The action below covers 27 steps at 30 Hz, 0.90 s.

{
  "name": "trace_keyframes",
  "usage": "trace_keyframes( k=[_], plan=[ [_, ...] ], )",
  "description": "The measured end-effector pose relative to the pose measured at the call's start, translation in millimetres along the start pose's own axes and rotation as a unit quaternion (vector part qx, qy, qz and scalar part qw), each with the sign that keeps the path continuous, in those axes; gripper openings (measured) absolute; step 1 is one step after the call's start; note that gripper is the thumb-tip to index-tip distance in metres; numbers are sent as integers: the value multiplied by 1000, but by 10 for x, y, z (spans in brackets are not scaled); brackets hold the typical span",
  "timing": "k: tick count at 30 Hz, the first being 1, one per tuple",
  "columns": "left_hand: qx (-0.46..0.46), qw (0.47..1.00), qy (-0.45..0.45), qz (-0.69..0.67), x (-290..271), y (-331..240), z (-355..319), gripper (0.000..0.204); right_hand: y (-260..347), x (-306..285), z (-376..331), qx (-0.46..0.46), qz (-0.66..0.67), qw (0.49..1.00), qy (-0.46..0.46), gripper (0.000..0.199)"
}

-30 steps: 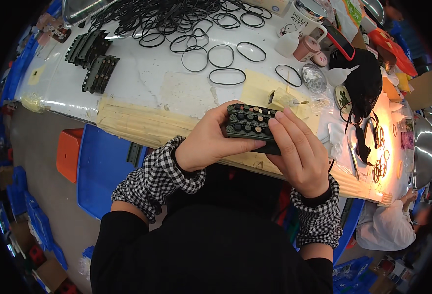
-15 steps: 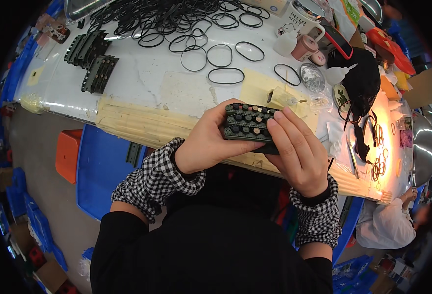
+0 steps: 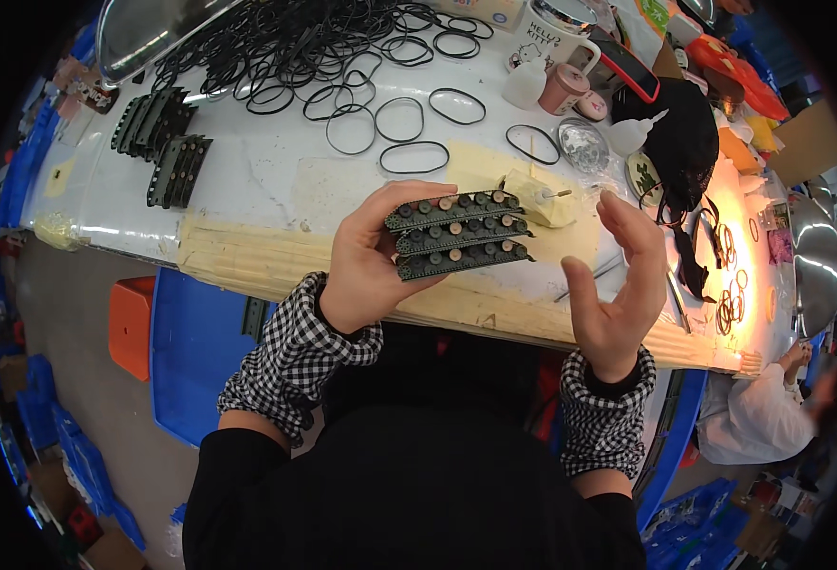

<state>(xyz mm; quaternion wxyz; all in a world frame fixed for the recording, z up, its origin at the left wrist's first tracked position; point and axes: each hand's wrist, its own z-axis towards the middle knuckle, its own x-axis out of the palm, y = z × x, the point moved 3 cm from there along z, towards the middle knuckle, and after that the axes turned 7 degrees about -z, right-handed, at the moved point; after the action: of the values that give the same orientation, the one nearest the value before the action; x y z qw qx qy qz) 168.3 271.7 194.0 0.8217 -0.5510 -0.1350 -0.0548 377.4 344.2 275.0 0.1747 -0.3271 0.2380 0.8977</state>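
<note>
My left hand [image 3: 357,261] grips a stack of three dark green toy-tank wheel sides [image 3: 461,230] by their left end, thumb below and fingers behind. Each long strip carries a row of small round wheels, mostly dark with a few tan ones. The stack is held over the table's near edge. To its right my right hand [image 3: 620,285] is raised, thumb and fingers apart, touching nothing. Similar dark green wheel sides [image 3: 179,171] lie in two groups at the far left of the table.
Many black rubber loops [image 3: 266,66] heap at the back; several lie singly nearer. Yellowish tape covers the table edge [image 3: 247,249]. A cream block [image 3: 542,204] with a pin sits behind the stack. A mug [image 3: 551,43], phone [image 3: 627,71] and black cap [image 3: 670,147] crowd the right. Below left stand a blue bin [image 3: 190,380] and orange stool [image 3: 131,328].
My right hand has let go of the stack and moved right, its fingers spreading. My left hand has shifted left with the stack, turning its wheel rows further into view.
</note>
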Motion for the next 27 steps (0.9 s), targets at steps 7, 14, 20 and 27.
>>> trace_keyframes(
  k=[7,14,20,27],
  plan=[
    [83,992,13,96,-34,-22,76,63,-403,107,-62,151,-37,988,-7,17],
    [61,995,-6,82,-13,5,96,57,-467,272,26,156,-37,987,15,13],
    [89,991,-1,104,-46,31,81,57,-490,347,30,148,-20,989,26,10],
    [102,987,6,126,-44,34,105,57,-478,368,90,141,-11,989,35,7]
  ],
)
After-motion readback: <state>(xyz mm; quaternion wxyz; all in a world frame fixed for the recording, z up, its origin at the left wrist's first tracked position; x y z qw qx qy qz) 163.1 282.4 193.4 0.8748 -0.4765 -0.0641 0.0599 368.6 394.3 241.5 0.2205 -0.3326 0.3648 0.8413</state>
